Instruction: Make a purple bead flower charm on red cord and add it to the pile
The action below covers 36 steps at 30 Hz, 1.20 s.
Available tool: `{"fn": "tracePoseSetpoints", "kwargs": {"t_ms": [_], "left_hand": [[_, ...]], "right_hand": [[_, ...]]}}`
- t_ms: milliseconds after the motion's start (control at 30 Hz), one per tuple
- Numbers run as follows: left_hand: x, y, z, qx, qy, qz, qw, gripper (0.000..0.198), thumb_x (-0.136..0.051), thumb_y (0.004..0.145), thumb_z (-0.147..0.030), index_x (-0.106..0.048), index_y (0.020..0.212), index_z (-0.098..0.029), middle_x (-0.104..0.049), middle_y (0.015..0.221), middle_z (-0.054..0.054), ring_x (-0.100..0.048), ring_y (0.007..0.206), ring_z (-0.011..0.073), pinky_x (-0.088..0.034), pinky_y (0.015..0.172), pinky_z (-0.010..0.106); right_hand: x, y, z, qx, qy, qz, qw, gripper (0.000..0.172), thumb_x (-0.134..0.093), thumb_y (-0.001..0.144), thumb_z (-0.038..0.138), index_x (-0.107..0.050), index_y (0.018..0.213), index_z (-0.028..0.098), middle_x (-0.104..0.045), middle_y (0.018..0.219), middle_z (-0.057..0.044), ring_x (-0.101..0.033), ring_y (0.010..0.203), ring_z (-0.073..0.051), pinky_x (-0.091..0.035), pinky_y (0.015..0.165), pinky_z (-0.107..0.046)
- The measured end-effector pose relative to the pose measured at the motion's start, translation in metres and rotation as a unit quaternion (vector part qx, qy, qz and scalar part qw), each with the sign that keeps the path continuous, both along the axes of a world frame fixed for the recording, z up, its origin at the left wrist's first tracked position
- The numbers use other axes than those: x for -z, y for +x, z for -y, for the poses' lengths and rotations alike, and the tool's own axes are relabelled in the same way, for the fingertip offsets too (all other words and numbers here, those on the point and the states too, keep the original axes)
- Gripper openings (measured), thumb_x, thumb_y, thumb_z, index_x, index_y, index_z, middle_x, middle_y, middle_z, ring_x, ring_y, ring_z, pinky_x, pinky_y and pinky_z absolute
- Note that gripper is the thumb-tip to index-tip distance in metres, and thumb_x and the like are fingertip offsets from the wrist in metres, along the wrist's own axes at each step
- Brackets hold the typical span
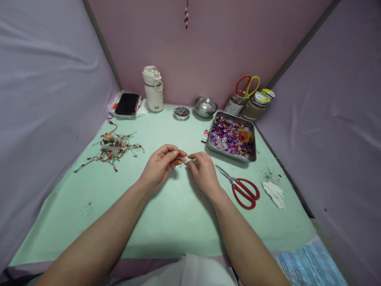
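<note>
My left hand [162,163] and my right hand [203,171] meet over the middle of the pale green table [166,214]. Both are closed in a pinch, fingertips almost touching. Between them runs a short, thin, pale strand [187,163], too fine to name. Red-handled scissors [242,188] lie just right of my right hand. A metal tray [212,133] full of mixed beads sits behind that hand. A heap of finished beaded strings [114,147] lies to the left of my left hand.
Along the back stand a white bottle [153,88], a phone [127,103], a small round tin [181,113], a steel bowl [205,106] and two jars [256,105], one holding scissors. A crumpled white tissue [274,194] lies right. Cloth walls close in three sides.
</note>
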State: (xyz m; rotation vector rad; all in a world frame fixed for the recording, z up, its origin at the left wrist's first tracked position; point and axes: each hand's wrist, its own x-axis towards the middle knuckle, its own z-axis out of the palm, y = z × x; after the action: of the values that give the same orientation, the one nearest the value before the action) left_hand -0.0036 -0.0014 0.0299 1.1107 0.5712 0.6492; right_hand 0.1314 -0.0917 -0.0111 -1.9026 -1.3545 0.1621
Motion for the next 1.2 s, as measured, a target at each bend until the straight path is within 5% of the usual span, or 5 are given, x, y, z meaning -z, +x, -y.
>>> {"fn": "tracePoseSetpoints", "kwargs": {"t_ms": [267, 667, 1200], "left_hand": [[0.016, 0.006, 0.002, 0.012, 0.097, -0.095, 0.991, 0.025, -0.068, 0.077, -0.038, -0.063, 0.085, -0.016, -0.068, 0.078, 0.003, -0.061, 0.070, 0.0129, -0.050, 0.071, 0.029], [0.011, 0.008, 0.008, 0.005, 0.109, -0.133, 0.985, 0.022, -0.068, 0.073, -0.035, -0.059, 0.083, -0.017, -0.062, 0.069, -0.001, -0.060, 0.066, 0.0131, -0.050, 0.067, 0.028], [0.015, 0.006, 0.008, 0.001, 0.311, -0.206, 0.928, 0.021, -0.059, 0.082, -0.038, -0.068, 0.079, -0.020, -0.068, 0.078, 0.002, -0.060, 0.072, 0.0171, -0.047, 0.068, 0.028]], "right_hand": [[-0.019, -0.003, 0.010, -0.026, 0.123, -0.109, 0.986, 0.011, -0.054, 0.089, 0.024, -0.065, 0.090, 0.021, -0.067, 0.090, -0.004, -0.060, 0.086, -0.017, -0.046, 0.076, -0.032], [-0.021, -0.001, 0.011, -0.060, 0.110, -0.106, 0.986, 0.011, -0.057, 0.088, 0.023, -0.062, 0.078, 0.021, -0.065, 0.081, -0.001, -0.057, 0.083, -0.017, -0.044, 0.079, -0.032], [-0.033, 0.000, 0.020, -0.043, -0.005, -0.050, 0.998, 0.014, -0.053, 0.092, 0.024, -0.059, 0.080, 0.021, -0.063, 0.084, -0.001, -0.054, 0.086, -0.017, -0.041, 0.080, -0.031]]}}
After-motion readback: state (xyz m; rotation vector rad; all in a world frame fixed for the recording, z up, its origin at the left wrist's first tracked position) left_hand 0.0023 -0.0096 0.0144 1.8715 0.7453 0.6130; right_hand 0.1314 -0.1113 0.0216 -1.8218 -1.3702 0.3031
